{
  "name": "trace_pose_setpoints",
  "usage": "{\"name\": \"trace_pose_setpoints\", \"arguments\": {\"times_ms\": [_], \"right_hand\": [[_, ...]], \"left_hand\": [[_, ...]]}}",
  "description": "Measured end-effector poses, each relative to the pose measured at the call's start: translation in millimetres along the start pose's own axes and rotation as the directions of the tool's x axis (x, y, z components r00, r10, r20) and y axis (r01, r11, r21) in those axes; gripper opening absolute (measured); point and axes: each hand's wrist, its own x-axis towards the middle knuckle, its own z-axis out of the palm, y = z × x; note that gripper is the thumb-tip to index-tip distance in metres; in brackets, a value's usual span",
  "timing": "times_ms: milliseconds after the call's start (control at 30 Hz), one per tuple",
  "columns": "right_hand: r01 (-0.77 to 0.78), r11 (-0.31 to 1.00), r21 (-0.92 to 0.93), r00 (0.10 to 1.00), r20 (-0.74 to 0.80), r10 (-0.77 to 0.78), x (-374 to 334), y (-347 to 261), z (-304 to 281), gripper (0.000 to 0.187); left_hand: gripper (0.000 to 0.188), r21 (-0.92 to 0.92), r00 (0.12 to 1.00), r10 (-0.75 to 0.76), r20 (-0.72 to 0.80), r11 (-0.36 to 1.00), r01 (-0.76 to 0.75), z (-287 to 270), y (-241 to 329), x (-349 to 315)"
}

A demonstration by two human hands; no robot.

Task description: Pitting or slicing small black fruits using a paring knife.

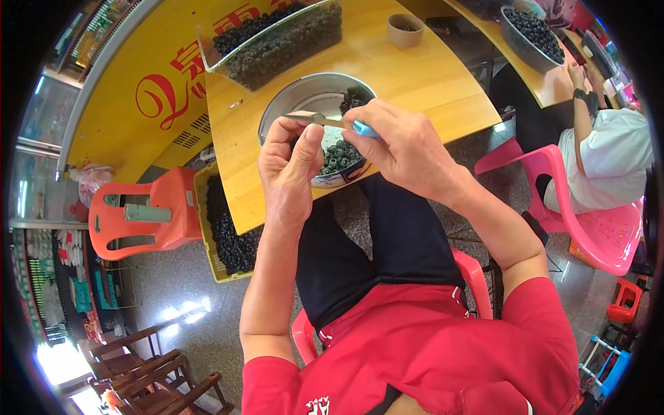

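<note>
Right hand [408, 142] closed on a blue-handled tool [364, 129], metal end toward left hand [289, 162].
Left thumb and fingers drawn in narrow at that metal end; cannot tell what they pinch. Below both hands: round metal bowl [294, 98] with green beads [339, 158] and dark beads [357, 97]. Ahead of left hand: clear tub [285, 59], dark beads inside; ahead of right: cup [401, 38].

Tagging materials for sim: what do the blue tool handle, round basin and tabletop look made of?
Blue tool handle: probably plastic, smooth and opaque, going by its even light-blue colour.
Round basin: likely metal, fairly shiny; grey, with bright reflections along its rim.
Tabletop: wood or wood-look laminate, smooth with a soft sheen; warm yellow-tan tone, but the picture can't settle which.
</note>
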Motion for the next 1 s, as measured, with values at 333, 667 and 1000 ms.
{"name": "trace_pose_setpoints", "arguments": {"times_ms": [333,667,1000], "right_hand": [[0.038,0.992,-0.121,0.999,0.014,-0.036,1,5,2,0.016],[0.055,0.997,-0.058,0.997,0.052,-0.052,5,8,4,0.018],[-0.259,0.965,0.033,0.949,0.196,0.248,10,8,-6,0.024]], "left_hand": [[0.020,0.032,1.000,0.019,0.000,0.999,-0.019,3,-1,1],[0.014,-0.131,0.998,0.038,0.050,0.991,-0.031,-3,-5,-2],[0.016,-0.083,0.983,0.182,-0.032,0.979,-0.184,-7,8,-13]]}}
